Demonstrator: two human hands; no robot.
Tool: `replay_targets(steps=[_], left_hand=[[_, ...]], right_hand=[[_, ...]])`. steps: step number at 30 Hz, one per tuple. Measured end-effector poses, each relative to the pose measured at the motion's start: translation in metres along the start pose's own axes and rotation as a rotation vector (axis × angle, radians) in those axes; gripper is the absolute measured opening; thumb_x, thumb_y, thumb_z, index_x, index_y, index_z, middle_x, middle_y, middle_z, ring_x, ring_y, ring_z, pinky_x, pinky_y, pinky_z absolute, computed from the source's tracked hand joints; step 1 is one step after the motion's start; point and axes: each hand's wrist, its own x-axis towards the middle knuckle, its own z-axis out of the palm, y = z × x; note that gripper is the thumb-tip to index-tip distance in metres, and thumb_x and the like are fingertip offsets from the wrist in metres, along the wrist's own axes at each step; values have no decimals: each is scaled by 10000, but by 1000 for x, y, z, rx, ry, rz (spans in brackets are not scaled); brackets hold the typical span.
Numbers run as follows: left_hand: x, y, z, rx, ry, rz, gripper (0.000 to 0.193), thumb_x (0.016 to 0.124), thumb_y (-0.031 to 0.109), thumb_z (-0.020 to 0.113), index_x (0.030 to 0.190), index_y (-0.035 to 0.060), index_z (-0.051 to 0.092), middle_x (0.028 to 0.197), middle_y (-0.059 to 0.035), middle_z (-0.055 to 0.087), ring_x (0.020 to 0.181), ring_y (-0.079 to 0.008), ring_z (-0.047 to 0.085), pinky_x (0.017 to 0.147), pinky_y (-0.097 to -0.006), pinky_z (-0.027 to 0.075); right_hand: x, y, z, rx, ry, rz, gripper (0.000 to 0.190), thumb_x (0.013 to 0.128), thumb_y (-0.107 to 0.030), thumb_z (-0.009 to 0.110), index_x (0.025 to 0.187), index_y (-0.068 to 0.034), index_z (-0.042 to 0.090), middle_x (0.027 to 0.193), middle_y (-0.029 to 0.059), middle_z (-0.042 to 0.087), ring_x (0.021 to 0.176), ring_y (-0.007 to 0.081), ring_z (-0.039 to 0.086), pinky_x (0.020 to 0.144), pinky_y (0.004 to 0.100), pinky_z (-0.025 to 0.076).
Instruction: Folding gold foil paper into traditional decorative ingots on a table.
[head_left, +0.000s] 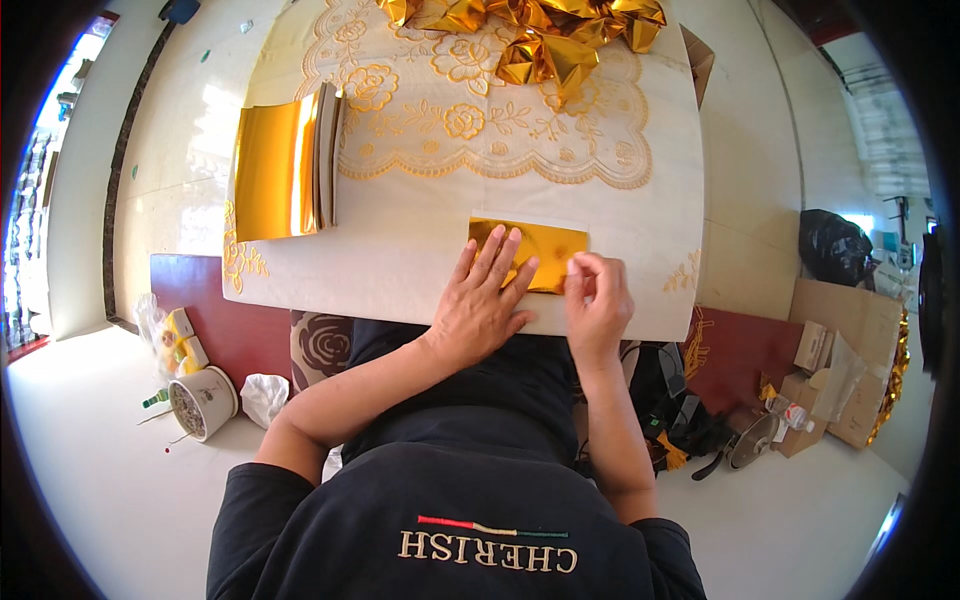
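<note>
A rectangular piece of gold foil paper (559, 244) lies near the front edge of the table, and it looks folded. My left hand (484, 292) rests flat across its left part, fingers spread and pointing away from me. At the right edge of the paper is my right hand (600, 300), its fingers curled and the thumb close to the forefinger. Slight blur hides whether the paper is pinched there. To the left sits a stack of gold foil sheets (276, 172), curved upward at its right side.
Folded gold foil shapes (551, 56) are piled at the far side of the table (405, 225), partly on an embroidered lace cloth (465, 120). On the right stand cardboard boxes (840, 322), a lidded pan (752, 442) and a black plastic bag (834, 246). A white bucket (214, 405) is at left.
</note>
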Motion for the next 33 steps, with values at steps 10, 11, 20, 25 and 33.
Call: replay_targets(steps=[10,11,20,25,33], left_hand=[[-2,-4,9,51,110,35,642,879,409,632,1424,105,481,1556,-212,307,1464,-379,253,1174,-530,226],[-2,-4,8,54,117,36,642,879,409,632,1424,105,481,1556,-212,307,1464,-379,253,1174,-530,226],[-4,-4,13,64,146,43,627,885,399,636,1412,94,485,1545,-215,327,1459,-384,266,1171,-525,235],[-5,-7,18,66,188,57,611,910,419,613,1405,83,488,1531,-221,346,1449,-384,285,1166,-522,247],[-2,-7,18,101,201,68,619,931,446,584,1414,74,478,1532,-222,344,1450,-378,284,1175,-497,242]], right_hand=[[-39,-9,10,34,-48,-304,195,908,-40,615,1104,-43,617,1039,128,678,992,302,663,870,408,526],[-43,-7,10,17,-65,-324,216,916,-39,604,1132,-38,609,1081,129,675,1035,305,655,913,421,513],[-54,13,13,-96,-112,-450,326,959,-93,557,1274,-11,562,1231,131,650,1180,300,610,1035,443,458],[-56,21,7,-183,-160,-546,370,958,-122,564,1310,-9,545,1261,131,639,1222,283,585,1060,427,439],[-51,47,-21,-281,-199,-567,373,957,-129,551,1309,-8,553,1274,129,629,1223,261,583,1079,424,417]])
